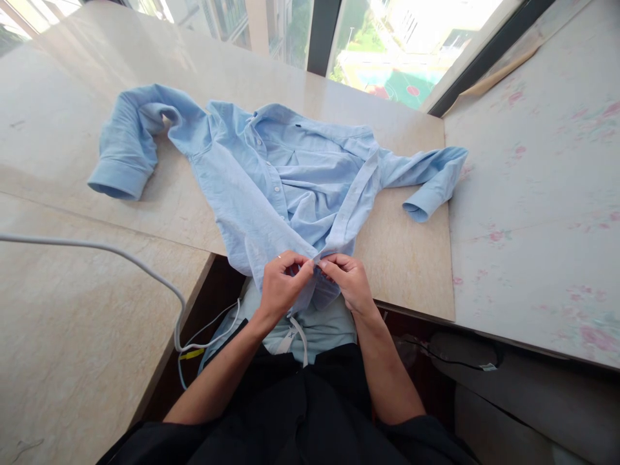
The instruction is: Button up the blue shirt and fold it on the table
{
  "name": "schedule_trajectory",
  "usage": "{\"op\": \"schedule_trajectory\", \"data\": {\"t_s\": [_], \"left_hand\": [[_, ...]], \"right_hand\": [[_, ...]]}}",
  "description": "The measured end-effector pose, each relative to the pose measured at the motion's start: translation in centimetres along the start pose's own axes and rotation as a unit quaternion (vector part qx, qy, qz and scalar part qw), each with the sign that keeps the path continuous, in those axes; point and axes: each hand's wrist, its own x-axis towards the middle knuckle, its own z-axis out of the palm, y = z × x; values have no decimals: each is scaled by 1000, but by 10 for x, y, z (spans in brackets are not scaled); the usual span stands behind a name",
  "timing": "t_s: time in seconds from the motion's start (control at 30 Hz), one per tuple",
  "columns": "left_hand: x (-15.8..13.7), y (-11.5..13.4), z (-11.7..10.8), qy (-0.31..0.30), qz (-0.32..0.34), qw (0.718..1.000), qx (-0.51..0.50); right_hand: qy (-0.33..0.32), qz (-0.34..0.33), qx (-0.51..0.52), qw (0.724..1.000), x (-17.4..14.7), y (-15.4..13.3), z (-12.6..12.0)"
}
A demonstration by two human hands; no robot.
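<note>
A light blue long-sleeved shirt lies spread on the counter, collar toward the window and both sleeves out to the sides. Its front hangs partly open, with white buttons along the left edge. At the hem, the two front edges meet between my hands. My left hand pinches the left front edge, thumb against fingers. Close beside it, my right hand pinches the other edge. The fingertips nearly touch, and whatever button or hole lies between them is too small to make out.
The beige stone-patterned counter runs under the shirt along the window. A white cable crosses the left counter and drops over its edge. To the right stands a white surface with a pink floral pattern. My lap is below the hem.
</note>
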Motion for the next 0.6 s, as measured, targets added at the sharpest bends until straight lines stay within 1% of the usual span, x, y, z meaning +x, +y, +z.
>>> {"op": "schedule_trajectory", "data": {"t_s": [0.1, 0.2, 0.3, 0.37, 0.53, 0.57, 0.6], "left_hand": [[0, 0, -1, -3, -83, 995, -51], [-1, 1, -2, -5, -128, 988, -87], [0, 1, -4, -23, -146, 985, -95], [2, -2, -6, -52, -153, 982, -99], [8, -9, -16, -142, -153, 974, -93], [8, -10, -18, -147, -151, 974, -83], [7, -11, -22, -139, -151, 976, -73]], "right_hand": [[-14, -12, 2, 1000, 0, 1, -1], [-33, -4, 16, 999, 0, 3, -2], [-50, 13, 37, 998, 0, 5, -3], [-65, 14, 33, 997, 1, 6, -5], [-95, -5, -38, 995, 3, 4, -15], [-98, -4, -51, 994, 3, 4, -18], [-99, 0, -63, 993, 3, 5, -22]]}}
